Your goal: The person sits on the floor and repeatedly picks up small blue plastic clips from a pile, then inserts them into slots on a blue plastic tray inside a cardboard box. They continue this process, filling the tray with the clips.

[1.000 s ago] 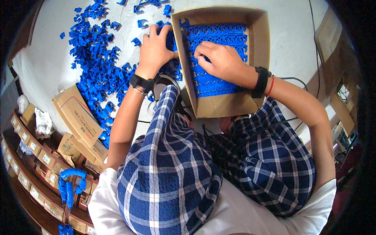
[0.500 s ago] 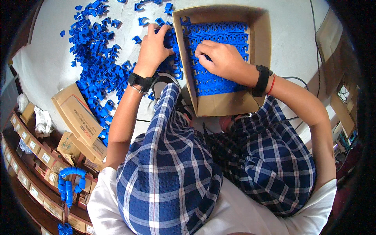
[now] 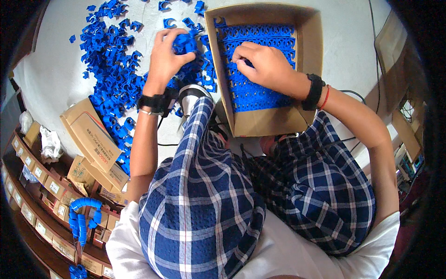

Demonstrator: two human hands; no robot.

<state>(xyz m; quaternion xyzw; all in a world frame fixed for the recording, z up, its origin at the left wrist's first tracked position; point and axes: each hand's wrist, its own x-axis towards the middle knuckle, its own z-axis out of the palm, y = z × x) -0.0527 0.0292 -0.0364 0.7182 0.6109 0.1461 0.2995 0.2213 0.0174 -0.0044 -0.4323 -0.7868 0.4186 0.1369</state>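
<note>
Clips (image 3: 107,69), blue, C-mouthed and heaped upper left, looked light, stiff and slick, probably best pinched by their flat bases. Upper centre, the left hand (image 3: 166,58) gripped a clump (image 3: 186,43) of them between fingers and thumb. Rightward, a matt cardboard box (image 3: 267,125) contained clip rows (image 3: 260,32); above them curled the right hand (image 3: 267,66), its contents impossible to tell.

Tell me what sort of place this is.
Probably a stockroom or hardware shop: small cardboard boxes line a shelf at left, blue plastic clips lie heaped on the floor, and more sit in rows inside an open carton.
</note>
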